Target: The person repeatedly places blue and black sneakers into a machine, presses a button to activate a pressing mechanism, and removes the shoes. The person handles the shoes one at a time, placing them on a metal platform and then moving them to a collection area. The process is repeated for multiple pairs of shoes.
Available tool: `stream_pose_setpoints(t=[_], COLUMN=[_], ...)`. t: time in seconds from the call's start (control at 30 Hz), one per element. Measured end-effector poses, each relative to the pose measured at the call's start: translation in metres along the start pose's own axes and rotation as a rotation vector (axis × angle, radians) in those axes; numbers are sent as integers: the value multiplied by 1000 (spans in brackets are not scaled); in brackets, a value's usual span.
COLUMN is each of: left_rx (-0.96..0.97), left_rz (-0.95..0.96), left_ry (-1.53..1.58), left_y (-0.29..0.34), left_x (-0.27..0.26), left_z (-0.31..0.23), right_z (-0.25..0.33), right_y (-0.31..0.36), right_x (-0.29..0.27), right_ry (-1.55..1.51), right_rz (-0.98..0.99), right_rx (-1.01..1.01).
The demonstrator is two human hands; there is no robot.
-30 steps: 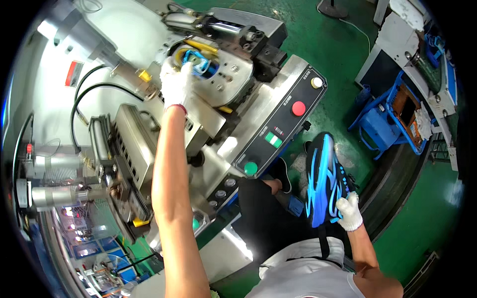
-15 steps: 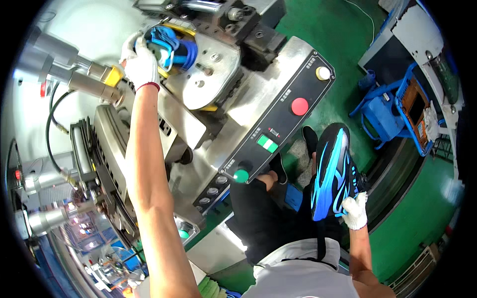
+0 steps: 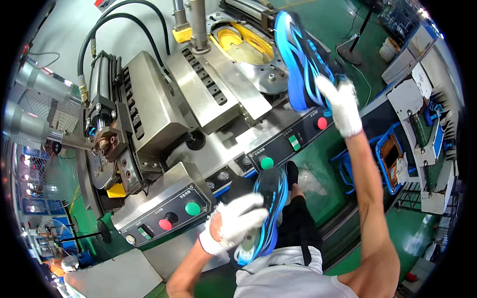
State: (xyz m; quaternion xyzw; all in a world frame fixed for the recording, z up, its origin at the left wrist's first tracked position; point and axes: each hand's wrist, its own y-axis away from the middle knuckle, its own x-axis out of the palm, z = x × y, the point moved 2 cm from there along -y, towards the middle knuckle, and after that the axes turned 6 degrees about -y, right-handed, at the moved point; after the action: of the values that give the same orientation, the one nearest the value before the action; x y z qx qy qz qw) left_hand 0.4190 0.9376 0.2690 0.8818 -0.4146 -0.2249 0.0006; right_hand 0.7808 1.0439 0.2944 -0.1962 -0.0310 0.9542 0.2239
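Note:
White work gloves cover both my hands. My left hand [image 3: 237,223] grips a black and blue sports shoe [image 3: 276,203] near my lap. Farther forward, my right hand [image 3: 342,102] is closed on the heel end of a second black and blue shoe [image 3: 297,69], its toe pointing up and away. This second shoe hangs beside a steel machine station, whose yellow-lined, shoe-shaped seat [image 3: 233,42] has no shoe in it. The fingers of my right hand partly cover the shoe's heel.
A control panel [image 3: 278,149] with green and red buttons runs along the machine's front; another panel [image 3: 164,218] stands at left. Metal cylinders and black hoses [image 3: 124,17] rise behind. To the right are a blue chair [image 3: 385,159] and a white rack with rollers [image 3: 422,139].
My left hand has drawn back from the machine seat to my lap, bringing the shoe that was there. My right hand has lifted its shoe from beside my leg toward the machine.

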Motion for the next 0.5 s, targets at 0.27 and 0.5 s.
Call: stream_pose_setpoints(t=[0.27, 0.5], left_rx=[208, 42], left_rz=[-231, -293], left_ry=[-211, -81], left_y=[115, 132], left_x=[67, 70], left_z=[110, 126], right_z=[22, -28], right_y=[-244, -232], right_x=[143, 238], right_ry=[628, 935], right_rz=[310, 213], right_rx=[-287, -359])
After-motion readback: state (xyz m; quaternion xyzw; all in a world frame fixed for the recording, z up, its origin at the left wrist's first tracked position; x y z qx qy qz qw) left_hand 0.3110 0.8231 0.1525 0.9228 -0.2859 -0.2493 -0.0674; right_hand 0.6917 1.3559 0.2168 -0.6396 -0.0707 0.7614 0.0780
